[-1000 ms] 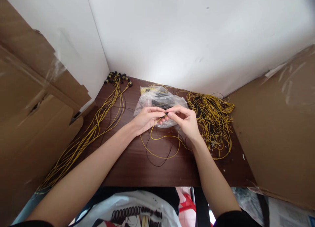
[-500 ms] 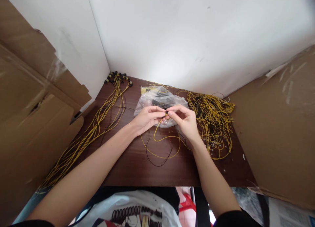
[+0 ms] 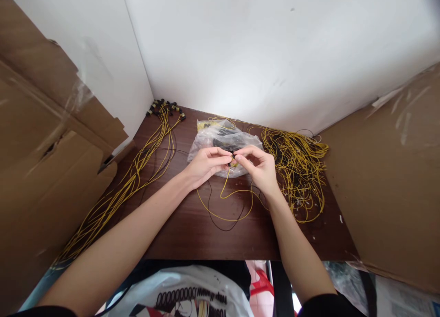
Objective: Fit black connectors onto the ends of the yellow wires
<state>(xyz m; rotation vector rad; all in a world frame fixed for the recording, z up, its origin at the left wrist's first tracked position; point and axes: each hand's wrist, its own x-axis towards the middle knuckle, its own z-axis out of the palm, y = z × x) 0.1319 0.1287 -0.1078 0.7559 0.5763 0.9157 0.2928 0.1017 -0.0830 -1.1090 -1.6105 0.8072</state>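
Note:
My left hand (image 3: 210,166) and my right hand (image 3: 256,166) meet fingertip to fingertip above the middle of the table. Both are closed in a pinch on a small black and yellow connector (image 3: 233,157), partly hidden by the fingers. From it a yellow wire (image 3: 225,186) hangs down and loops over the table, with a thin black wire (image 3: 220,228) curving below. Just behind the hands lies a clear plastic bag (image 3: 227,136) with black and yellow parts inside.
Left, a bundle of yellow wires (image 3: 137,166) ends in black connectors (image 3: 167,107). Right lies a tangled heap of yellow and black wires (image 3: 299,175). Cardboard (image 3: 51,170) flanks the brown table (image 3: 192,234), with more cardboard (image 3: 388,170) opposite. A white bag (image 3: 178,280) sits below the front edge.
The connector has turned slightly between my fingertips, and the yellow wire below it now hangs straighter, its loop shifted a little to the right. Both hands stay nearly in place.

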